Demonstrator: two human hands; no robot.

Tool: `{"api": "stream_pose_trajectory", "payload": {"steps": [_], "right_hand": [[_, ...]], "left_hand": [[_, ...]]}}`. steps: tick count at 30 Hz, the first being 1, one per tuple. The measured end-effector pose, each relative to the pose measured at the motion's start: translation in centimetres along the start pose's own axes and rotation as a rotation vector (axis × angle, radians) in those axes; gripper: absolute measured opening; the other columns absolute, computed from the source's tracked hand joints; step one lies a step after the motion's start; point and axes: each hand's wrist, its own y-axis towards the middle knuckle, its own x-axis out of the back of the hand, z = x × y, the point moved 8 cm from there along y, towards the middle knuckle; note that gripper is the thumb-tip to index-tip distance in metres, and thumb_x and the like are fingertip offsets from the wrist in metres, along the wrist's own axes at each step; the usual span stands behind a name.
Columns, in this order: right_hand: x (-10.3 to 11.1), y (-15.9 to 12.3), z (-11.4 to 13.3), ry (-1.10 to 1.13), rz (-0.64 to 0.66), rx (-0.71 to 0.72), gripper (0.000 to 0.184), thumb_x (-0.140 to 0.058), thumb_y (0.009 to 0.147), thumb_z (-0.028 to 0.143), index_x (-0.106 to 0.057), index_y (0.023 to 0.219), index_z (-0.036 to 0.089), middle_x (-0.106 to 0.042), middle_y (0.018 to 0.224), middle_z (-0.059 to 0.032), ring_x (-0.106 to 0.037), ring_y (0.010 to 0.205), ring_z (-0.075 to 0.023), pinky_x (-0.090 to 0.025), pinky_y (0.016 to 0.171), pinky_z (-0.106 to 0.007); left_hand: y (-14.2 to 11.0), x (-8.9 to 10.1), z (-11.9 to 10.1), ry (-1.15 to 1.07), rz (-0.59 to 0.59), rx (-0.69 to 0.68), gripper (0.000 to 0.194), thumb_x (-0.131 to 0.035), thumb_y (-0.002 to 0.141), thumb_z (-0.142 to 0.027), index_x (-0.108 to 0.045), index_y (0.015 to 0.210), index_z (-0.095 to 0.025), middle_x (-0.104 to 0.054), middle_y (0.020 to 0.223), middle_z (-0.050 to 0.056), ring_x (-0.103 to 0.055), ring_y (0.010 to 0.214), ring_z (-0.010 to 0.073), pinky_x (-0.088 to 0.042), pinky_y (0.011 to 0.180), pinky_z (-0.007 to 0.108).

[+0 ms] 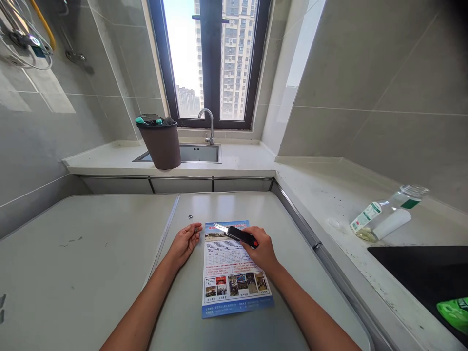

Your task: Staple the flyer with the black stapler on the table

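My right hand (pixel 260 247) is closed around a black utility knife (pixel 242 236). The knife's blade is extended and points left over the top of a printed flyer (pixel 226 263). Blue bands edge the flyer, and text, a table and small photos fill its middle. Just off the flyer's upper left edge, my left hand (pixel 185 243) has its thumb and fingers pinched together; a small dark bit seems to show at the tips, too small to name. Beyond that hand, small grey metal-looking pieces (pixel 190 216) lie on the pale table panel (pixel 226 204).
A brown bin (pixel 161 146) stands at the sink (pixel 220 156), below a faucet (pixel 209 124). On the right counter (pixel 329 209) are a clear labelled bottle or jar (pixel 387 214) and a green packet (pixel 455 312) on a black surface (pixel 420 273). Grey strips (pixel 2 309) lie at far left.
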Motion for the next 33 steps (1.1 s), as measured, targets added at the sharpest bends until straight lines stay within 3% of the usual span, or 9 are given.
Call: {"api": "stream_pose_trajectory", "payload": {"steps": [5, 10, 16, 19, 21, 24, 28, 30, 33], "right_hand": [[-2.5, -1.0, -2.2, 0.103, 0.267, -0.236, 0.038, -0.079, 0.072, 0.017, -0.071, 0.108, 0.025, -0.075, 0.106, -0.0049, -0.068, 0.097, -0.0273, -0.052, 0.086, -0.04], [-3.9, -1.6, -2.2, 0.093, 0.364, -0.272, 0.038, -0.08, 0.069, 0.016, -0.072, 0.105, 0.025, -0.075, 0.105, -0.0035, -0.066, 0.099, -0.0261, -0.049, 0.091, -0.04], [-3.9, -1.3, -2.0, 0.127, 0.413, -0.248, 0.039, -0.08, 0.071, 0.016, -0.068, 0.107, 0.024, -0.072, 0.104, -0.002, -0.065, 0.097, -0.0234, -0.048, 0.089, -0.037], [-3.4, -0.6, -0.6, 0.132, 0.397, -0.128, 0.035, -0.078, 0.08, 0.027, -0.066, 0.113, 0.023, -0.07, 0.111, -0.0052, -0.063, 0.104, -0.0246, -0.049, 0.092, -0.039], [-2.6, 0.0, 0.9, 0.077, 0.295, -0.034, 0.032, -0.074, 0.088, 0.031, -0.065, 0.118, 0.023, -0.069, 0.116, -0.0078, -0.06, 0.11, -0.0263, -0.048, 0.097, -0.043], [-2.1, 0.5, 4.1, -0.052, 0.157, 0.13, 0.022, -0.065, 0.095, 0.024, -0.065, 0.117, 0.024, -0.069, 0.117, -0.0084, -0.06, 0.11, -0.0259, -0.047, 0.098, -0.046], [-4.2, 1.0, 9.1, -0.15, 0.212, 0.32, 0.026, -0.057, 0.099, 0.015, -0.064, 0.122, 0.025, -0.068, 0.124, -0.0084, -0.06, 0.114, -0.0249, -0.048, 0.099, -0.045], [-5.2, 1.6, 10.6, -0.155, 0.218, 0.325, 0.029, -0.056, 0.099, 0.013, -0.062, 0.125, 0.024, -0.066, 0.129, -0.0088, -0.058, 0.12, -0.0255, -0.047, 0.102, -0.045], [-6.4, 2.7, 11.3, -0.142, 0.206, 0.312, 0.024, -0.053, 0.098, 0.011, -0.065, 0.116, 0.022, -0.07, 0.117, -0.0076, -0.06, 0.11, -0.0236, -0.05, 0.098, -0.042]], "left_hand": [[-0.3, -1.4, 0.6, 0.016, 0.094, 0.01, 0.039, -0.083, 0.081, -0.044, -0.067, 0.092, -0.01, -0.051, 0.07, -0.004, -0.042, 0.05, 0.0021, -0.038, 0.043, 0.012], [-1.0, -2.6, 1.1, -0.054, 0.18, 0.089, 0.029, -0.079, 0.085, -0.034, -0.067, 0.094, -0.01, -0.045, 0.071, -0.004, -0.04, 0.052, 0.0044, -0.037, 0.045, 0.017], [-1.7, -3.7, -0.2, 0.083, 0.219, -0.035, 0.032, -0.077, 0.086, -0.031, -0.07, 0.111, -0.011, -0.057, 0.081, -0.001, -0.043, 0.052, 0.0033, -0.036, 0.047, 0.017], [-1.9, -4.0, -0.4, 0.201, 0.226, -0.094, 0.04, -0.078, 0.085, -0.034, -0.069, 0.118, -0.014, -0.069, 0.094, 0.006, -0.045, 0.049, 0.0034, -0.036, 0.046, 0.019], [-2.2, -4.3, -0.5, 0.27, 0.263, -0.123, 0.045, -0.078, 0.086, -0.036, -0.067, 0.123, -0.015, -0.074, 0.097, 0.009, -0.046, 0.046, 0.0039, -0.038, 0.048, 0.021], [-2.6, -4.7, -0.3, 0.343, 0.335, -0.129, 0.053, -0.076, 0.087, -0.038, -0.062, 0.132, -0.016, -0.077, 0.093, 0.011, -0.044, 0.04, 0.0036, -0.038, 0.048, 0.022], [-3.2, -5.3, -0.1, 0.388, 0.42, -0.131, 0.053, -0.074, 0.089, -0.041, -0.059, 0.133, -0.017, -0.075, 0.079, 0.006, -0.043, 0.036, 0.0045, -0.029, 0.042, 0.021], [-3.4, -5.6, -0.2, 0.403, 0.448, -0.152, 0.052, -0.075, 0.088, -0.041, -0.059, 0.131, -0.016, -0.07, 0.068, 0.001, -0.045, 0.036, 0.0057, -0.027, 0.041, 0.02], [-3.5, -5.8, -0.3, 0.403, 0.468, -0.16, 0.052, -0.077, 0.086, -0.04, -0.06, 0.129, -0.016, -0.065, 0.063, -0.002, -0.046, 0.038, 0.0064, -0.028, 0.043, 0.019]]}}
